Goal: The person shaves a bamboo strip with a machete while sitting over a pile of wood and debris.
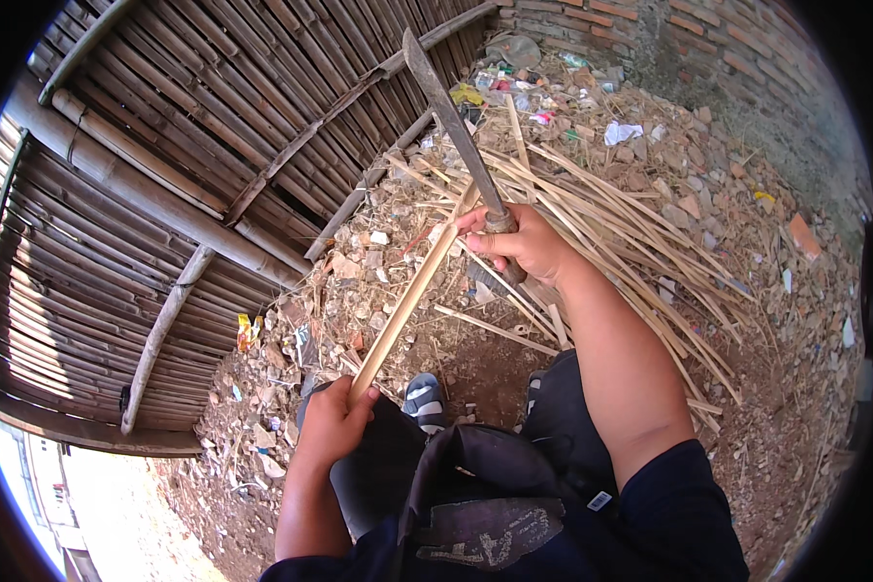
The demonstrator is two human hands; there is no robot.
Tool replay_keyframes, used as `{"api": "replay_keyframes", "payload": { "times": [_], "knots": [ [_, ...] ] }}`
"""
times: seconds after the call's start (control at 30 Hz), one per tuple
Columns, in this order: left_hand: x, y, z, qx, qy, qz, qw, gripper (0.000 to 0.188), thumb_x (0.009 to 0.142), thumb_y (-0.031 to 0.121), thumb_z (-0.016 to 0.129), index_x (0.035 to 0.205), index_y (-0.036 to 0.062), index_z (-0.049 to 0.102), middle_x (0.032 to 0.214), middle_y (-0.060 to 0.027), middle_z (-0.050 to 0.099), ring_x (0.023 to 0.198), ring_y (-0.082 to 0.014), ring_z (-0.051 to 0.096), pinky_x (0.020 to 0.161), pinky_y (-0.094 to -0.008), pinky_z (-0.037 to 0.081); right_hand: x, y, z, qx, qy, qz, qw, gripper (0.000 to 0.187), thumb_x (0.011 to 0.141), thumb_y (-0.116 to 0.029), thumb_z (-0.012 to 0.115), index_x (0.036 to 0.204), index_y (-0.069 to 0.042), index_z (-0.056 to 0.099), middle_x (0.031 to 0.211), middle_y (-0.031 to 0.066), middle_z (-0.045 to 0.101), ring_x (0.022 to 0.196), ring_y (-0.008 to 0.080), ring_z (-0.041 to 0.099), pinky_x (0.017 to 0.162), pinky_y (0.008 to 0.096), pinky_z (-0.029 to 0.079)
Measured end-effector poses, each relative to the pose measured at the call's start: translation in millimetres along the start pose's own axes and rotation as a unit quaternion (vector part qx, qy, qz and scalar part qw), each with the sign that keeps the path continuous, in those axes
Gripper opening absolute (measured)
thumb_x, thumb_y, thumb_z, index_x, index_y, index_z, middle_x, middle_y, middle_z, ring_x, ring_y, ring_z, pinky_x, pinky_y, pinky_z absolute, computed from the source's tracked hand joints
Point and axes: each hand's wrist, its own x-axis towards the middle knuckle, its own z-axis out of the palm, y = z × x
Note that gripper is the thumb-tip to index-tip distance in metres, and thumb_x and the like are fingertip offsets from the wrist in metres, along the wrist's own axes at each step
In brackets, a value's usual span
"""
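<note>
A split bamboo strip (409,299) slants up and away from my lap, its pale hollow side showing. My left hand (336,423) is closed round its near end, above my left thigh. Farther off, my right hand (532,244) grips the handle of a machete (459,128). The long dark blade points up and away to the left, clear of the ground litter in the picture. Fingertips of that same hand reach the upper part of the strip; whether they pinch it I cannot tell. The strip's far end passes beside the blade.
Several cut bamboo strips (630,242) lie in a loose pile beyond and right of my right hand. A bamboo-slat wall (194,126) rises on the left, a brick wall (718,53) at the back. Stony ground (291,427) holds rubble and litter. My sandalled foot (424,403) stands below the strip.
</note>
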Motion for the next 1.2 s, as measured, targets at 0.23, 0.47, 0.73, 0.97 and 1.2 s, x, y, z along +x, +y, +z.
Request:
{"api": "replay_keyframes", "payload": {
  "times": [0.23, 0.47, 0.73, 0.97, 1.2],
  "knots": [
    [10, 5, -6, -0.015, 0.034, 0.002, 0.999, 0.026, 0.101, 0.027, 0.068, 0.097, 0.0015, 0.065, 0.073, -0.0206, 0.069, 0.071, -0.0443, 0.07, 0.065, -0.0508, 0.053, -5, -7, 1, -0.002, -0.017, -0.013, 1.0, 0.037, 0.089, -0.02, 0.085, 0.123, -0.01, 0.074, 0.097, 0.0018, 0.072, 0.06, 0.0076, 0.054, 0.057, 0.0265, 0.047],
    [98, 15, -12, -0.032, 0.173, 0.069, 0.982, 0.023, 0.1, 0.02, 0.067, 0.111, 0.0, 0.068, 0.081, -0.0237, 0.07, 0.075, -0.0443, 0.07, 0.068, -0.0499, 0.054, -4, -6, -8, -0.116, 0.041, 0.013, 0.992, 0.023, 0.092, -0.022, 0.083, 0.104, -0.006, 0.071, 0.093, 0.0037, 0.074, 0.072, 0.0091, 0.062, 0.065, 0.0274, 0.051],
    [141, 24, 39, -0.084, 0.128, 0.054, 0.987, 0.025, 0.099, 0.021, 0.062, 0.112, 0.0002, 0.069, 0.1, -0.0277, 0.072, 0.093, -0.0464, 0.07, 0.084, -0.0531, 0.055, -2, -4, 9, -0.422, 0.103, -0.035, 0.9, 0.035, 0.086, -0.034, 0.083, 0.109, -0.009, 0.074, 0.081, 0.015, 0.072, 0.076, 0.0323, 0.07, 0.071, 0.0423, 0.053],
    [137, 14, 49, -0.117, 0.091, 0.077, 0.986, 0.025, 0.096, 0.016, 0.058, 0.112, -0.0001, 0.068, 0.103, -0.0282, 0.072, 0.099, -0.0469, 0.069, 0.088, -0.0514, 0.054, 2, 3, 35, -0.516, 0.053, -0.058, 0.853, 0.027, 0.083, -0.03, 0.082, 0.103, -0.015, 0.074, 0.078, 0.0125, 0.07, 0.08, 0.037, 0.071, 0.07, 0.0491, 0.054],
    [130, 10, 45, -0.148, 0.031, 0.08, 0.985, 0.027, 0.096, 0.022, 0.06, 0.11, 0.002, 0.072, 0.086, -0.0215, 0.071, 0.083, -0.036, 0.071, 0.078, -0.0449, 0.053, 2, 4, 32, -0.54, 0.071, -0.047, 0.837, 0.024, 0.081, -0.027, 0.082, 0.099, -0.015, 0.071, 0.08, 0.0118, 0.071, 0.081, 0.0366, 0.071, 0.07, 0.049, 0.054]
  ]
}}
